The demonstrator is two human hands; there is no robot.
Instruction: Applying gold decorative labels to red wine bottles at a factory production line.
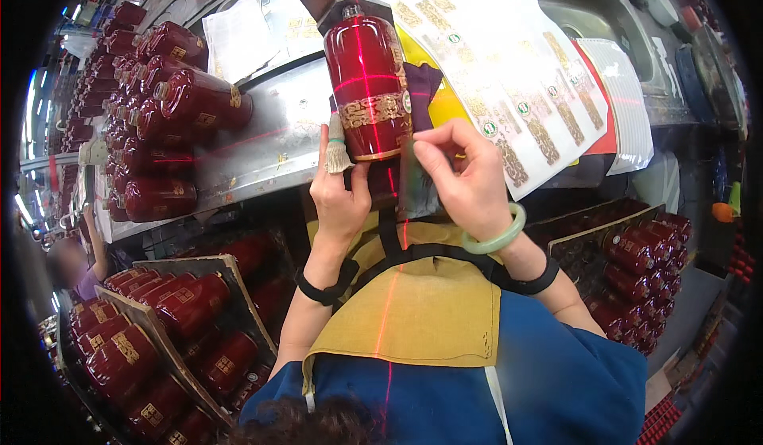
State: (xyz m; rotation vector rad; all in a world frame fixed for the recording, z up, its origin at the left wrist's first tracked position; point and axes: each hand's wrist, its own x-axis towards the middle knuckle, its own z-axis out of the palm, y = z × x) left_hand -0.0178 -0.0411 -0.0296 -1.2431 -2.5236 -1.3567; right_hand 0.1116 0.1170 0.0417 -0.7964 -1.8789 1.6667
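Observation:
A glossy dark red bottle [362,63] with a gold patterned band lies in front of me, its neck pointing away, in a holder [334,13] at its far end. Red laser lines cross it. My left hand [340,199] is at the bottle's near left edge, with a small bundled, pale cloth pad [338,155] tied with green between its fingers; its fingertips are partly hidden. To the right of the bottle's base, my right hand [469,179] pinches a thin see-through strip [415,181] by its edge. A pale green bangle [501,234] circles that wrist.
Sheets of gold and green stickers [509,71] spread over the bench at right, before a metal sink [592,16]. Several red bottles [199,99] stack on the metal bench [278,119] at left. Crates of bottles [187,318] flank me below. Another person [79,266] is at far left.

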